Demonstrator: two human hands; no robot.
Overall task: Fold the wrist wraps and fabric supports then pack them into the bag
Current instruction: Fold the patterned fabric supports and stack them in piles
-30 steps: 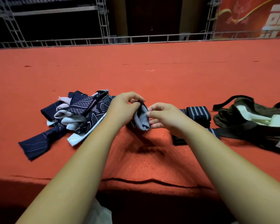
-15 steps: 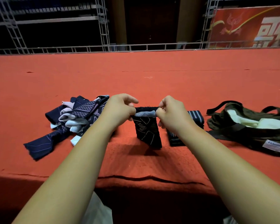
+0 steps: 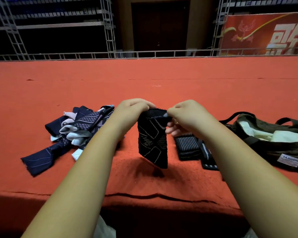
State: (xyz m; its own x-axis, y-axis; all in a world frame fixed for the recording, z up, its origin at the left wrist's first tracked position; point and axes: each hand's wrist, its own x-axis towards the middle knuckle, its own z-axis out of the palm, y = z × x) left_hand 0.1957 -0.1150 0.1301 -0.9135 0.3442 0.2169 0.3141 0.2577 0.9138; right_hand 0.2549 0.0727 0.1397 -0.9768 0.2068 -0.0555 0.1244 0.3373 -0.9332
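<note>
Hands pinch a dark patterned wrap by its top edge, left hand and right hand, above the red surface; the olive bag apparently lies open at right.

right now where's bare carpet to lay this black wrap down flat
Bare carpet lies right under the black wrap, between the fabric pile and the striped wraps, running to the front edge. The wide stretch behind it, up to the railing, is bare too. Crowded: the right side, where the striped wraps lie close beside the bag.
</note>
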